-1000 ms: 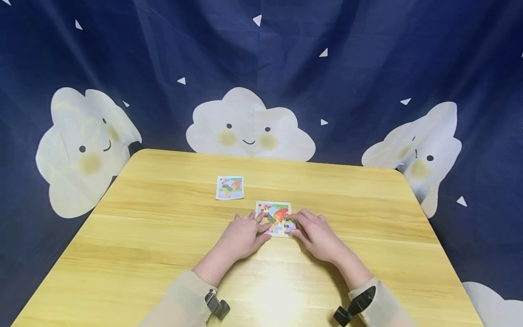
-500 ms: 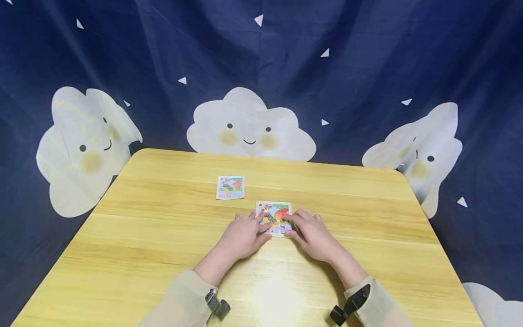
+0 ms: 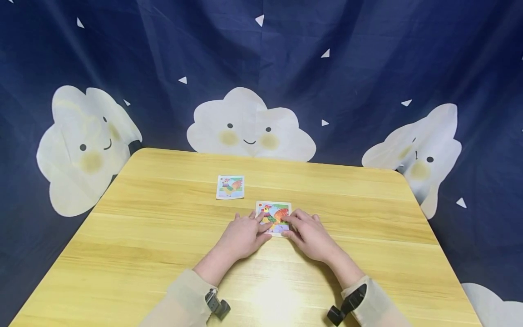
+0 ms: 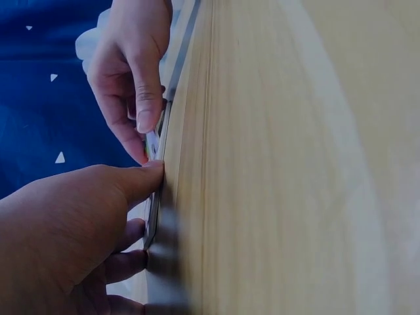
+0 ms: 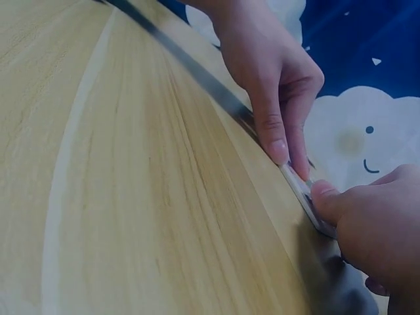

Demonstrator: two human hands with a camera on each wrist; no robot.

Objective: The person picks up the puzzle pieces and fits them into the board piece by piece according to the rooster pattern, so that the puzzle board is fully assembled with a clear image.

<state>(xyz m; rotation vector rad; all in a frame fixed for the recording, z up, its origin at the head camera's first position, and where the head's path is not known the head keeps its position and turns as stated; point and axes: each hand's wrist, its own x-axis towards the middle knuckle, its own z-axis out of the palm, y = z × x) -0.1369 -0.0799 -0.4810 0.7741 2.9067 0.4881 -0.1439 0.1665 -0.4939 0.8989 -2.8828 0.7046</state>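
Note:
A small square jigsaw puzzle (image 3: 276,213) with a rooster picture in a pale frame lies on the table in the head view. My left hand (image 3: 244,234) holds its left side, the thumb along the front edge and fingers spread over the picture. My right hand (image 3: 312,234) is at the lower right corner, where finger and thumb pinch a purple puzzle piece (image 3: 282,227), largely hidden under them. In the left wrist view, the left thumb (image 4: 146,178) meets the frame's edge. The right thumb (image 5: 323,193) touches the puzzle in the right wrist view.
A paper picture card (image 3: 230,187) with the same rooster lies behind the puzzle, to its left. The wooden table (image 3: 171,218) has rounded back corners, and a dark blue curtain (image 3: 286,59) with clouds hangs behind it.
My right hand has moved left with the puzzle piece, farther over the puzzle's lower right. The gap seen there earlier has narrowed. My left hand stays in place.

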